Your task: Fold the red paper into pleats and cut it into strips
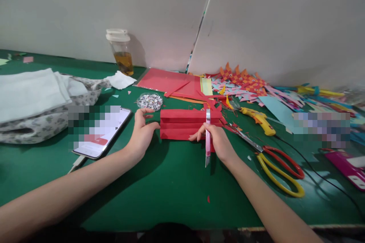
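Note:
A folded stack of red paper [182, 123] lies on the green table [171, 190] in front of me. My left hand [142, 131] rests at the stack's left end, fingers spread and curved, thumb touching the paper's edge. My right hand [216, 140] is closed around a pink utility knife [208, 136], which stands across the right part of the stack, its far end over the paper and its near end pointing toward me.
Red-and-yellow scissors [281, 169] and a yellow glue gun [259, 118] lie to the right. A dish of googly eyes [149, 101], red sheets [173, 81], woven paper pieces [242, 78], a phone [99, 133], a cloth bag [37, 102] and a drink cup [121, 51] surround the work area.

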The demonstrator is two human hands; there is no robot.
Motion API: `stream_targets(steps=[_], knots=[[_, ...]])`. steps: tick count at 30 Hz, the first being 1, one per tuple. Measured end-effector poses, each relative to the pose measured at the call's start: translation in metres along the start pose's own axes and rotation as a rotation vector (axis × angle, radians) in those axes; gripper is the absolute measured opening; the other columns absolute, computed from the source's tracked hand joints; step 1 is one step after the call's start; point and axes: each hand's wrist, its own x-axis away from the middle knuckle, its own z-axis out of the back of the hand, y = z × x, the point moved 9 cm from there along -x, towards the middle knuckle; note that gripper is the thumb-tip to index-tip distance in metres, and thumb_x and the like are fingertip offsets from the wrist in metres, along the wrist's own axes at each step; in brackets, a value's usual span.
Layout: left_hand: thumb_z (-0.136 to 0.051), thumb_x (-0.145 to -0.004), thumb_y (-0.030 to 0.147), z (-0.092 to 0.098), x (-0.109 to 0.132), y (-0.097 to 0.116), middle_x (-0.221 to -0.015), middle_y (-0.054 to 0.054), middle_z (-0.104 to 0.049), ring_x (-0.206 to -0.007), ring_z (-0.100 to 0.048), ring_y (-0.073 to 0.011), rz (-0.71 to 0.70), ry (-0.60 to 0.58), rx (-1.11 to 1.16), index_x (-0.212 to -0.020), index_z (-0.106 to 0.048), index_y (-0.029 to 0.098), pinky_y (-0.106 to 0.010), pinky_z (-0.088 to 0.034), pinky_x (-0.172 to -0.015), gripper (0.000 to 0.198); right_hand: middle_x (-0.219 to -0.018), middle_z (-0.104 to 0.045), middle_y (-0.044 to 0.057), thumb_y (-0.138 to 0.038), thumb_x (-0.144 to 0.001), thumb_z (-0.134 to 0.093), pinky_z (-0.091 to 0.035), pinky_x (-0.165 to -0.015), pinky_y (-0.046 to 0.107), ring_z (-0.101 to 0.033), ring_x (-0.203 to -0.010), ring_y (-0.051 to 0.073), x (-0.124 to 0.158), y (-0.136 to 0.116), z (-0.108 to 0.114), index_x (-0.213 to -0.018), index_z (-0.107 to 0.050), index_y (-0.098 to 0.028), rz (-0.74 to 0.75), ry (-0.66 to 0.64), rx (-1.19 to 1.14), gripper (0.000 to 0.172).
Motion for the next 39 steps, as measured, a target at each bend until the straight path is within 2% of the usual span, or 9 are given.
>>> stream_targets(steps=[3,6,10,16,20,25,30,35,39], knots=[[-0.055,-0.066,0.011,0.001,0.000,0.001,-0.107,-0.005,-0.043,-0.110,-0.042,-0.0222,-0.008,0.015,-0.045,-0.093,-0.041,0.024,-0.039,-0.048,-0.082,0.033,-0.066,-0.070,0.006,-0.039,-0.087,-0.035,-0.046,-0.081,0.035,-0.066,-0.075,0.021,0.000,0.000,0.002,-0.058,-0.061,-0.018,0.010,0.012,0.014,0.045],[-0.053,-0.065,0.008,-0.007,0.004,0.001,-0.108,-0.007,-0.043,-0.117,-0.039,-0.0239,0.066,-0.042,0.093,-0.092,-0.038,0.024,-0.040,-0.048,-0.084,0.035,-0.067,-0.070,0.007,-0.039,-0.087,-0.035,-0.047,-0.081,0.036,-0.066,-0.075,0.021,-0.001,0.001,0.003,-0.059,-0.062,-0.017,0.019,0.011,0.010,0.046],[-0.049,-0.063,0.001,-0.018,0.012,-0.001,-0.118,-0.008,-0.040,-0.120,-0.041,-0.0217,0.239,-0.075,0.254,-0.089,-0.037,0.023,-0.030,-0.052,-0.077,0.036,-0.067,-0.070,0.007,-0.038,-0.088,-0.035,-0.047,-0.080,0.035,-0.066,-0.074,0.021,-0.001,0.002,0.003,-0.058,-0.062,-0.017,0.019,0.017,0.003,0.046],[-0.048,-0.061,-0.002,-0.024,0.016,0.002,-0.126,-0.008,-0.038,-0.090,-0.061,-0.0153,0.264,-0.143,0.304,-0.095,-0.035,0.023,-0.022,-0.052,-0.062,0.045,-0.068,-0.070,0.007,-0.038,-0.088,-0.034,-0.047,-0.080,0.035,-0.066,-0.074,0.021,0.000,-0.002,0.004,-0.059,-0.062,-0.017,0.040,0.027,0.033,0.046],[-0.051,-0.060,0.000,-0.031,0.017,0.008,-0.125,-0.009,-0.040,-0.075,-0.061,-0.0107,0.181,-0.252,0.173,-0.099,-0.032,0.024,-0.023,-0.053,-0.058,0.050,-0.066,-0.069,0.006,-0.037,-0.088,-0.035,-0.046,-0.078,0.034,-0.066,-0.073,0.020,0.001,-0.003,0.006,-0.060,-0.063,-0.017,0.024,0.046,0.033,0.044],[-0.056,-0.065,0.007,-0.046,0.022,0.018,-0.132,-0.009,-0.032,-0.072,-0.063,-0.0101,0.005,-0.448,0.098,-0.108,-0.027,0.028,-0.025,-0.055,-0.057,0.055,-0.067,-0.070,0.006,-0.038,-0.088,-0.035,-0.046,-0.080,0.034,-0.065,-0.076,0.021,0.001,-0.002,0.006,-0.060,-0.063,-0.018,0.031,0.059,0.058,0.044],[-0.064,-0.061,0.011,-0.053,0.026,0.014,-0.130,-0.011,-0.038,-0.065,-0.062,-0.0085,-0.022,-0.494,0.093,-0.122,-0.020,0.032,-0.022,-0.055,-0.052,0.078,-0.069,-0.069,0.005,-0.045,-0.087,-0.035,-0.047,-0.080,0.034,-0.065,-0.078,0.022,0.000,0.002,0.010,-0.063,-0.064,-0.019,0.039,0.088,0.047,0.045],[-0.065,-0.059,0.008,-0.054,0.026,0.010,-0.124,-0.012,-0.047,-0.077,-0.065,-0.0166,0.026,-0.505,0.091,-0.129,-0.021,0.030,-0.028,-0.057,-0.059,0.086,-0.073,-0.069,0.005,-0.043,-0.088,-0.034,-0.045,-0.080,0.033,-0.064,-0.080,0.021,0.001,-0.002,0.007,-0.066,-0.062,-0.019,0.058,0.077,0.062,0.043],[-0.062,-0.062,0.006,-0.056,0.027,0.014,-0.112,-0.010,-0.058,-0.092,-0.063,-0.0204,-0.046,-0.563,-0.039,-0.122,-0.040,0.021,-0.035,-0.055,-0.077,0.065,-0.069,-0.068,0.004,-0.040,-0.088,-0.034,-0.042,-0.079,0.032,-0.064,-0.081,0.021,0.003,-0.006,0.008,-0.059,-0.051,-0.020,0.071,0.092,0.070,0.040]])
